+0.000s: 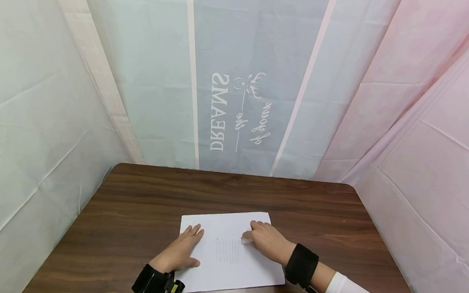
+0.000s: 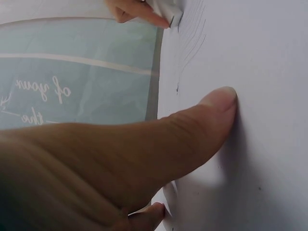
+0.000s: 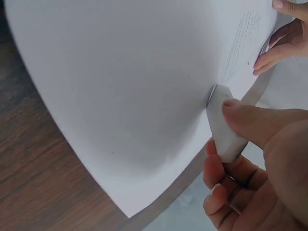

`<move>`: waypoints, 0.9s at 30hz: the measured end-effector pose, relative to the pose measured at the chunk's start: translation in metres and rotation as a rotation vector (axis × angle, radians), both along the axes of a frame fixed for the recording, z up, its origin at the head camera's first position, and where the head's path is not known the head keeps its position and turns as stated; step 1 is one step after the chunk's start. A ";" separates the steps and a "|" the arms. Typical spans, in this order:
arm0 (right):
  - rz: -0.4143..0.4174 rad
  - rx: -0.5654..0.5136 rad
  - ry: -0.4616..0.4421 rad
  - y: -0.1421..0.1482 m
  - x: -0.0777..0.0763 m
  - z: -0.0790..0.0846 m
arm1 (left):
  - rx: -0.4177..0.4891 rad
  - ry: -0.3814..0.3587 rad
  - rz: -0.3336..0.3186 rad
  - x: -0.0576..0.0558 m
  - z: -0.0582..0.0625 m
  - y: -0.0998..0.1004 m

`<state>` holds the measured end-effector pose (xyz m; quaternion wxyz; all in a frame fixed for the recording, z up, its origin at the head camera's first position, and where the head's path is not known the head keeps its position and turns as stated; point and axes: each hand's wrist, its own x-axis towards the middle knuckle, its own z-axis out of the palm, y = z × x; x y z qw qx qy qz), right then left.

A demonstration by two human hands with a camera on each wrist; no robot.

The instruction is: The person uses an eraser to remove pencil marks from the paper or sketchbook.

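Note:
A white sheet of paper (image 1: 207, 280) lies on the table, with a row of thin parallel pencil lines (image 1: 227, 251) near its middle. My left hand (image 1: 181, 250) rests on the sheet's left side, its fingers spread and the thumb (image 2: 219, 103) extended on the paper. On the right side, my right hand (image 1: 271, 242) pinches a whitish eraser (image 3: 222, 127) between thumb and fingers. One end of the eraser touches the paper beside the rightmost line. A short dark mark (image 3: 211, 95) shows at that end. In the head view the fingers hide most of the eraser.
The dark wooden table (image 1: 136, 203) extends around the sheet. Behind it hangs a pale fabric backdrop (image 1: 256, 41) with mirrored lettering, and more cloth (image 1: 436, 175) encloses both sides. A black strap with a camera (image 1: 153, 284) sits on the left wrist, another black strap (image 1: 301, 265) on the right.

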<state>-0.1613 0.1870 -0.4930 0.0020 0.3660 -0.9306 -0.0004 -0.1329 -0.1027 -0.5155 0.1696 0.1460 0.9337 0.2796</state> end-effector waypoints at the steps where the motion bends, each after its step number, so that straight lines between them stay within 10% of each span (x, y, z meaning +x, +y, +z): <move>1: 0.003 0.000 0.009 -0.001 0.000 0.000 | 0.001 0.000 0.000 0.000 0.000 0.000; 27: 0.121 0.030 0.041 -0.061 0.004 0.009 | 0.011 0.008 -0.017 0.000 0.000 -0.002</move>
